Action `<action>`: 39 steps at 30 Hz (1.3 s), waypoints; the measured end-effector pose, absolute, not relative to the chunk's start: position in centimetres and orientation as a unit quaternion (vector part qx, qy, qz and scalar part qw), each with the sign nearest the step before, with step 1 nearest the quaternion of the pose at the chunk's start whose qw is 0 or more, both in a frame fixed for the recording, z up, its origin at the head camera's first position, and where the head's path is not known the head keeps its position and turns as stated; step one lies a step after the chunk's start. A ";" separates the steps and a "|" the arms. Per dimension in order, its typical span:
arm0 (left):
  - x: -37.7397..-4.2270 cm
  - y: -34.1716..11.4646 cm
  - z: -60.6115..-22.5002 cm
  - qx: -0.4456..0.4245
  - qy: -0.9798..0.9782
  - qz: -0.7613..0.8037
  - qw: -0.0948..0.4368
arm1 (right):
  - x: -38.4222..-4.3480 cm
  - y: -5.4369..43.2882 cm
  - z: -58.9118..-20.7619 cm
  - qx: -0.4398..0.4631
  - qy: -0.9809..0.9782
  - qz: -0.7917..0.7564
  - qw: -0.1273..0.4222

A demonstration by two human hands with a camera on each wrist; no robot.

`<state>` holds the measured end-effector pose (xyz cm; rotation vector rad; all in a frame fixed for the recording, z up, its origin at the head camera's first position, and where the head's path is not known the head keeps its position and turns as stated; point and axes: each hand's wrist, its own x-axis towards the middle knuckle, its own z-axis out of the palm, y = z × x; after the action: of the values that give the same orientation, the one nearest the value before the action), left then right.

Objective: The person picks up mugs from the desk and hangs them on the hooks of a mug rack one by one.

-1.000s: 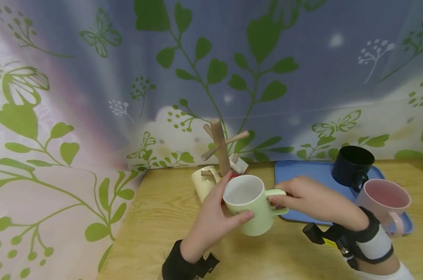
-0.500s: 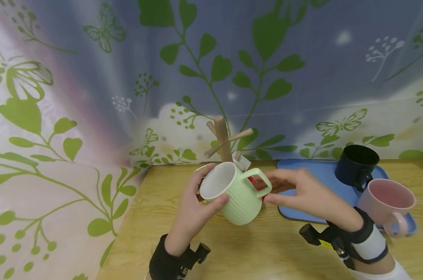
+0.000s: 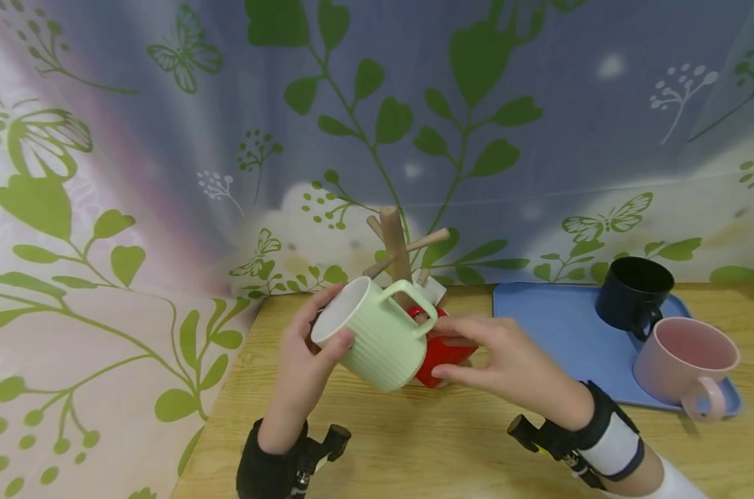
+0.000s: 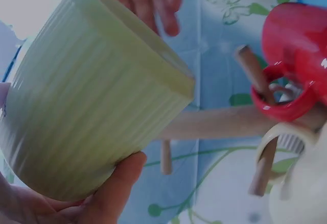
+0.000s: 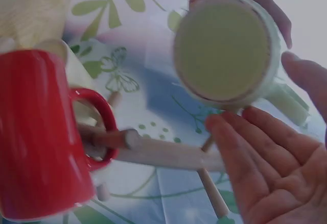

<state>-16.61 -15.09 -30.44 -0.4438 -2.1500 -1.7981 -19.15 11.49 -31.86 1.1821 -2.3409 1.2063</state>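
In the head view, the pale green ribbed mug point(image 3: 383, 339) is up in the air before the wooden mug tree point(image 3: 392, 239), the left hand point(image 3: 308, 353) gripping its body near the rim. The right hand point(image 3: 502, 353) holds nothing, thumb and fingers spread loosely near the handle point(image 3: 414, 305). Good handling here probably means a steady left grip, the handle left free, and the base kept from knocking the red mug point(image 3: 445, 357). The mouth points left and up; the long axis slants down to the right, with the handle on the upper-right side.

In the left wrist view, the axis runs from lower left to upper right, apparently base-end toward the right hand; the handle is hidden. Pegs pass through the handles of the red mug and a cream mug point(image 4: 301, 198), so clearance there matters.

In the right wrist view, the base faces the camera, the axis almost end-on, the handle toward lower right. Whether the right fingertips touch the mug, I cannot tell.
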 end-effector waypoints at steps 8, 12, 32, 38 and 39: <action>-17.1 -16.6 -30.0 -0.103 -0.772 -0.608 0.157 | -18.5 9.9 -32.7 0.451 -0.772 0.372 0.249; -17.5 -16.7 -30.1 -0.084 -0.782 -0.601 0.141 | -18.3 9.4 -33.2 0.456 -0.789 0.338 0.237; -19.7 -17.0 -31.6 -0.035 -0.811 -0.577 0.092 | -18.6 8.8 -34.1 0.438 -0.827 0.334 0.112; -19.8 -16.8 -31.8 -0.042 -0.849 -0.517 0.098 | -18.9 9.1 -34.0 0.420 -0.833 0.342 0.113; -19.8 -16.8 -31.8 -0.049 -0.858 -0.502 0.099 | -18.9 9.2 -34.0 0.417 -0.833 0.343 0.118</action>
<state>-19.80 -16.76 -31.82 -0.1444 -2.5371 -1.4865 -18.90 9.17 -33.98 1.2208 -2.4371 1.0034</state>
